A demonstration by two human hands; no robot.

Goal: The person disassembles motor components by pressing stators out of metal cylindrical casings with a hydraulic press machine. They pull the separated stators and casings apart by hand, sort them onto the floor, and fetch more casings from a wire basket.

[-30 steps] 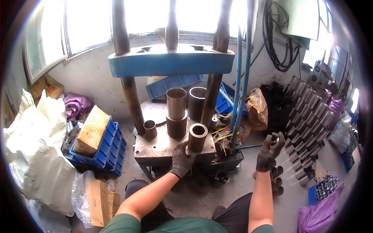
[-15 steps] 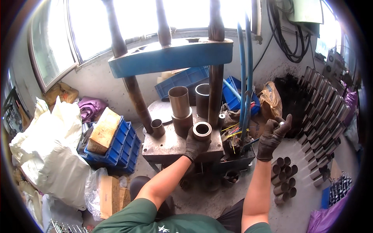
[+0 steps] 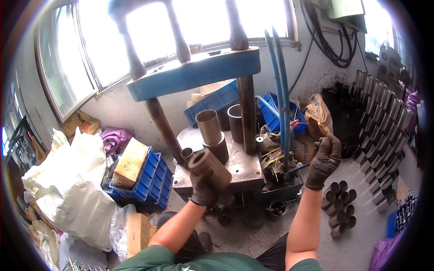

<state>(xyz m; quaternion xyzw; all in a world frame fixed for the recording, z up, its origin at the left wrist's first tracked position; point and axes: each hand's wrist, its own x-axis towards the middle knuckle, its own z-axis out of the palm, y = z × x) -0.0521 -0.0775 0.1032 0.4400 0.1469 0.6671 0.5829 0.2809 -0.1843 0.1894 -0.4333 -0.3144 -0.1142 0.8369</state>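
Below bright windows, my left black-gloved hand wraps a brown, thick-walled metal tube, likely supporting its weight, tilted near the grey steel bed; my right black-gloved hand curls, contents unclear.

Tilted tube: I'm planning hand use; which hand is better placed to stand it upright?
Likely the left hand: it grips the tube, while the right hand is off to the right, apart from it.
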